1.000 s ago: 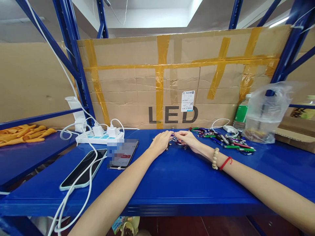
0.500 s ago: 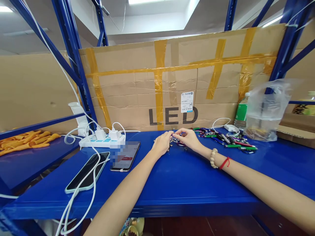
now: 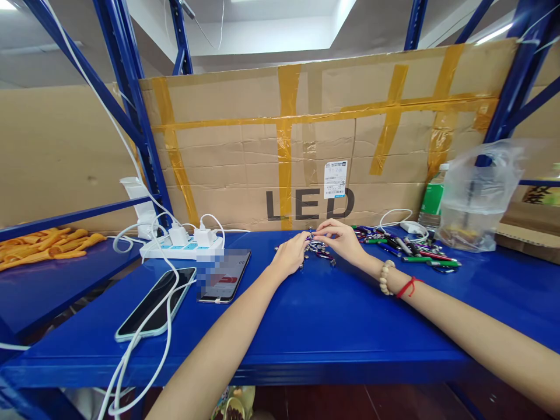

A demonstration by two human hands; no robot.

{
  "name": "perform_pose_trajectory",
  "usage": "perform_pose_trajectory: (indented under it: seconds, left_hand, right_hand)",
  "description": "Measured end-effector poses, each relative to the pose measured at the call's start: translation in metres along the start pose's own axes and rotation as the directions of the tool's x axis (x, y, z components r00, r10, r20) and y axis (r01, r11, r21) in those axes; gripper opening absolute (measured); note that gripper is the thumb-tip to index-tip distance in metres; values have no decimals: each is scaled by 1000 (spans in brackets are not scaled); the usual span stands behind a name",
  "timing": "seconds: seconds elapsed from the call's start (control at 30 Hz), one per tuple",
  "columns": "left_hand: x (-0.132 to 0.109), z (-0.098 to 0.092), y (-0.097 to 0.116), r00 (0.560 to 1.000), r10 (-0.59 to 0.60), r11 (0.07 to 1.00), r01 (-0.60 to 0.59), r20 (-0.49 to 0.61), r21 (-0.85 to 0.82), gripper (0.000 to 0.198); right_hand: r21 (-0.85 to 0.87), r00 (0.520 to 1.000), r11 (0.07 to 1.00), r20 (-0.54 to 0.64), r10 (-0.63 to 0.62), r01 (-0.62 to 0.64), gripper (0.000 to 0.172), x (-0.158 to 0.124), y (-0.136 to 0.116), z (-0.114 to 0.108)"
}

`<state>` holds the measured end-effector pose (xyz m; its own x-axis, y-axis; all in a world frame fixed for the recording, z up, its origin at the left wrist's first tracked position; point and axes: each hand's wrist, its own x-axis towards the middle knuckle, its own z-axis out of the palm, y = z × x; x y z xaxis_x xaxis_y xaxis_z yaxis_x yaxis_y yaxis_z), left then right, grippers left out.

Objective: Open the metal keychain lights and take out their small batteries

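Observation:
My left hand (image 3: pixel 290 254) and my right hand (image 3: pixel 342 240) meet fingertip to fingertip above the blue table, near the cardboard wall. The fingers of both are closed in a pinch. Whatever they pinch is too small to make out. Beneath and between them lies a small heap of shiny metal and dark pieces (image 3: pixel 322 253), partly hidden by my left hand. To the right of my right hand spreads a pile of colourful pens (image 3: pixel 405 247), with green, red, blue and black barrels.
Left of my hands lie two phones, one dark-screened (image 3: pixel 153 306) and one lit (image 3: pixel 230 277), with white cables. Behind them is a power strip (image 3: pixel 184 249). A clear plastic bag (image 3: pixel 475 201) and a bottle (image 3: pixel 433 198) stand at the right, before the cardboard wall (image 3: pixel 236 169).
My right hand has shifted slightly to the right and up, uncovering more of the small metal pieces. My left hand has hardly moved. The view has tilted a little.

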<state>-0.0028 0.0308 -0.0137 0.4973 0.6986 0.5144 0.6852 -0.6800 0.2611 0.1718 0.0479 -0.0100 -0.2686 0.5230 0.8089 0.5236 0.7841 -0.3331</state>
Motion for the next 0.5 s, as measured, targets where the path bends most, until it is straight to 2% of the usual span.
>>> perform_pose_trajectory:
  seconds: [0.2, 0.5]
  left_hand:
    - [-2, -1, 3, 999, -14, 1000, 15, 28, -21, 28]
    - [-3, 2, 5, 996, -36, 999, 38, 78, -33, 21]
  right_hand:
    - [-15, 999, 1000, 26, -24, 24, 20, 0, 2, -1]
    - [144, 998, 988, 29, 54, -57, 20, -1, 3, 2]
